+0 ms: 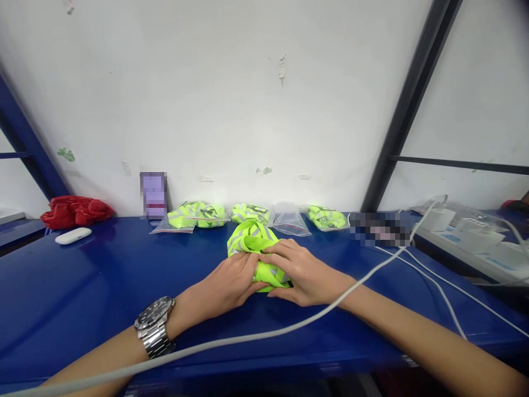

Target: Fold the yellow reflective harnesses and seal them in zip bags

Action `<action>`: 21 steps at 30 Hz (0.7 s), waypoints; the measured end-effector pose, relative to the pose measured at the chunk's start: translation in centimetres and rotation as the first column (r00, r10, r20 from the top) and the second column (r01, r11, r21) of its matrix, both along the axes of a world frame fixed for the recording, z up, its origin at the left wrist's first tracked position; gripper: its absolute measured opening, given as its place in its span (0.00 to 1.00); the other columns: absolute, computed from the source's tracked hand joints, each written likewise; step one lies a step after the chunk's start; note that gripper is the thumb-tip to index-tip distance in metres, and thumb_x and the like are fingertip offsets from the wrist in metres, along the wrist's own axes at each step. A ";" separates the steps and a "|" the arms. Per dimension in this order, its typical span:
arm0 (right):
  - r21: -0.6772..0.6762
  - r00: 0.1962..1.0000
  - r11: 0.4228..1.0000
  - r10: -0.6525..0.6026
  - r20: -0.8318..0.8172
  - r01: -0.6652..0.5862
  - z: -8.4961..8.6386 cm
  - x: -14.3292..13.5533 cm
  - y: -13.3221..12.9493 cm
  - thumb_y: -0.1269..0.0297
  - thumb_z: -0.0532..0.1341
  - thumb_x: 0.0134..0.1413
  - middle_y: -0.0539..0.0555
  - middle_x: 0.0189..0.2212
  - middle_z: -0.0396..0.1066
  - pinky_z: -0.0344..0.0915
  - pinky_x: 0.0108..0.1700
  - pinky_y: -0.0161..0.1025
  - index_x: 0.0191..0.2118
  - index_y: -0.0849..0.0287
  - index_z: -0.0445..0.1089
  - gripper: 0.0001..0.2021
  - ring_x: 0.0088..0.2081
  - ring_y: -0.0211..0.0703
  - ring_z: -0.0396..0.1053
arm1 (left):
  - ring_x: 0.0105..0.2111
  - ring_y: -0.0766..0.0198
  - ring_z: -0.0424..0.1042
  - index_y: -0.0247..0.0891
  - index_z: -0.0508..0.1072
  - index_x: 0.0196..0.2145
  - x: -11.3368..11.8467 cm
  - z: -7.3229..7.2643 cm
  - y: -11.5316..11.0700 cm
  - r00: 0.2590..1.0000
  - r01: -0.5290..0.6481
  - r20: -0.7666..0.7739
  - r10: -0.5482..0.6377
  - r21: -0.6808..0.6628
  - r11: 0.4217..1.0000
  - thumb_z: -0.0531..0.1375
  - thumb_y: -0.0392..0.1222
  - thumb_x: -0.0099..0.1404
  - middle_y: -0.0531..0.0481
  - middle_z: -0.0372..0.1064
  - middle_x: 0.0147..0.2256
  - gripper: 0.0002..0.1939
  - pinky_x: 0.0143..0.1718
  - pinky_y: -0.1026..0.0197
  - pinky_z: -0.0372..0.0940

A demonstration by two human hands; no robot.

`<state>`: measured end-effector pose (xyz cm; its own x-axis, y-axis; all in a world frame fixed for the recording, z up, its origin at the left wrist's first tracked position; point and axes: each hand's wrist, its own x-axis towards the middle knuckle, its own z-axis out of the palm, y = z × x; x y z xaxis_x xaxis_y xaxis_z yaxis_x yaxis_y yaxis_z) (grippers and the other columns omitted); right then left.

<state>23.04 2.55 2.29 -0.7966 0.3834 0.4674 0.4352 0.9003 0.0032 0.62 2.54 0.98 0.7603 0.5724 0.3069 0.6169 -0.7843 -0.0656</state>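
A bundled neon-yellow reflective vest (253, 237) with grey stripes rests on the blue table, between my two hands. My left hand (231, 278), with a steel watch on its wrist, grips the near left side of the bundle. From the right, my right hand (303, 273) has its fingers over the top and its thumb at the near lower edge. Both hands are closed on the fabric, and their fingertips almost meet. Behind the bundle lie a bagged yellow vest (196, 214), another folded yellow vest (251, 213) and a clear zip bag (290, 219).
A bagged vest (326, 218) lies farther right. A red plastic bag (76, 211), a white earbud case (73, 236) and a blurred phone (154, 196) stand at the left. A white cable (264, 334) crosses before my arms. Power strips (467, 234) occupy the right.
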 end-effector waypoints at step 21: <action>-0.372 0.992 0.927 0.008 0.129 0.041 2.4 -0.6 2.9 0.58 0.50 0.65 0.43 0.16 0.46 0.46 0.24 0.34 0.22 0.59 0.56 0.20 0.18 0.31 0.45 | 0.30 0.61 0.66 0.40 0.62 0.43 0.3 3.3 2.3 0.985 -0.053 0.120 0.121 -0.460 0.886 0.37 0.57 0.72 0.51 0.66 0.33 0.22 0.32 0.60 0.55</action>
<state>22.47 5.41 4.69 -0.8315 0.5240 0.1843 0.4678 0.8395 -0.2764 0.95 4.80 4.27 0.6692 0.7366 0.0980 0.6598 -0.6497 0.3777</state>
